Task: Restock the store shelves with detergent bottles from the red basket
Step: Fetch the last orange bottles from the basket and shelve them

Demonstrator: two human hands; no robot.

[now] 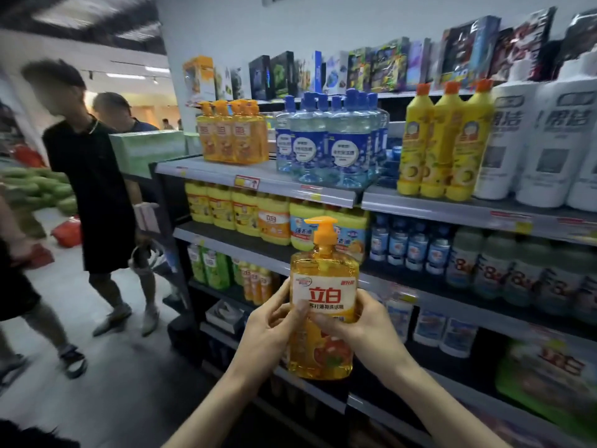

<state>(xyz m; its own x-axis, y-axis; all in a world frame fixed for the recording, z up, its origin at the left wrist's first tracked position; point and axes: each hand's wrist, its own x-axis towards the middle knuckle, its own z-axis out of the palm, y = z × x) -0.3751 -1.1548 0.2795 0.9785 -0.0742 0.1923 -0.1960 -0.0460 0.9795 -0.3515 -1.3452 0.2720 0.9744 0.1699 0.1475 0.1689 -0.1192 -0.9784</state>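
Observation:
I hold an orange pump detergent bottle (324,279) upright in front of the shelves, its white and red label facing me. My left hand (269,324) grips its left side with the thumb across the label. My right hand (352,321) grips its right side, thumb on the label's lower edge. Matching orange pump bottles (232,134) stand in a row at the left end of the upper shelf (226,174), above and left of the held bottle. The red basket is not in view.
Blue bottles (326,140), yellow bottles (442,140) and white bottles (542,137) fill the upper shelf further right. Lower shelves hold more detergent. Two people (97,195) stand in the aisle to the left, one carrying a green box (148,150). Watermelons (38,189) lie far left.

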